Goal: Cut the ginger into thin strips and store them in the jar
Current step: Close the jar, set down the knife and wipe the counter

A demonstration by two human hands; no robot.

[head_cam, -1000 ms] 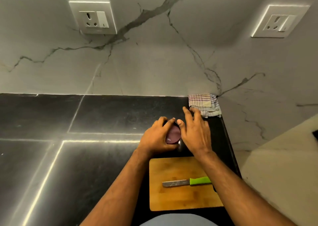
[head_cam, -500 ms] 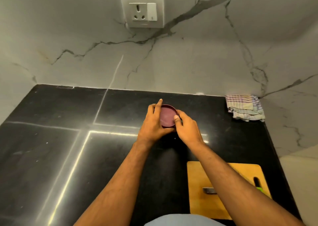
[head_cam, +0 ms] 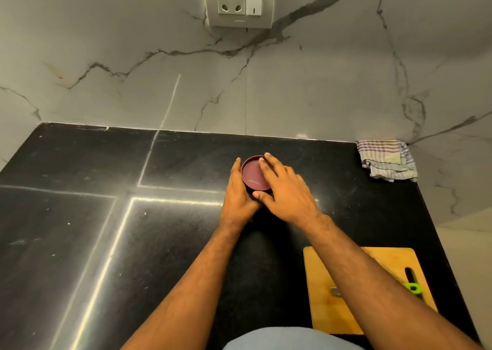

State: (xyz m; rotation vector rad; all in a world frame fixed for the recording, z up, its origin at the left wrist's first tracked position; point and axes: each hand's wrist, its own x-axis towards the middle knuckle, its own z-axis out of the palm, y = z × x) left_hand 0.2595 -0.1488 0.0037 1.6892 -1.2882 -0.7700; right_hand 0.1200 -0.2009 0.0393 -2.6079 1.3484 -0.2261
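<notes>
The jar [head_cam: 254, 175] sits mid-counter [head_cam: 133, 243], small and round under a maroon lid. It looks light, rigid and smooth-sided, best steadied low round the body. The left hand [head_cam: 238, 195] cups its side; the right hand [head_cam: 286, 187] clasps the lid's rim.

L hand [head_cam: 238, 192]: fingers wrapped round side of jar [head_cam: 251, 177], thumb near rim. R hand [head_cam: 286, 189]: spread over lid, fingertips [head_cam: 267, 155] at far edge. 2 bare forearms extended fwd, converging.
</notes>
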